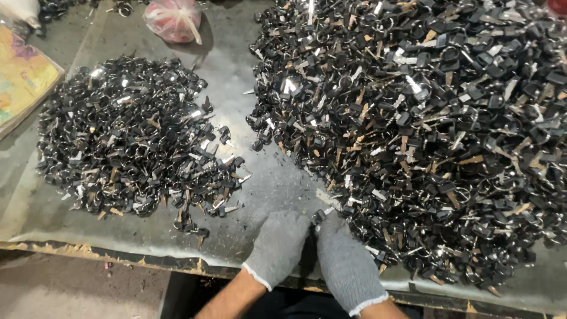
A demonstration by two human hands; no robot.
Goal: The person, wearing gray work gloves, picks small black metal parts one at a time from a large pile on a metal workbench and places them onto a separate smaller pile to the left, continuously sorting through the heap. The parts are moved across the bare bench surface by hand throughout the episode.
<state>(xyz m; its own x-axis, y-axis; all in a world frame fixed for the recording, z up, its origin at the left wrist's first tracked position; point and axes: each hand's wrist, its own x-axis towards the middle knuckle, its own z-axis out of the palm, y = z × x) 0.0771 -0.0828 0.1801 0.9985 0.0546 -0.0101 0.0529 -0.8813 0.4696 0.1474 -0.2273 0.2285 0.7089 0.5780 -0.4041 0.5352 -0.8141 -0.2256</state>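
Black-headed key (pixel 319 215) between both hands' fingers (pixel 301 223)

A bare lane of table (pixel 242 88) runs between the smaller heap of keys (pixel 136 136) and the larger heap of keys (pixel 437 130), wide at the far end and narrowing toward the near edge. A few loose keys stray from the smaller heap into this lane. Beyond the smaller heap, a knotted red bag (pixel 174 19) stands at the lane's far end. Left of the smaller heap, a colourful flat packet (pixel 20 80) lies at the table's edge. The larger heap leaves no free surface on its side.
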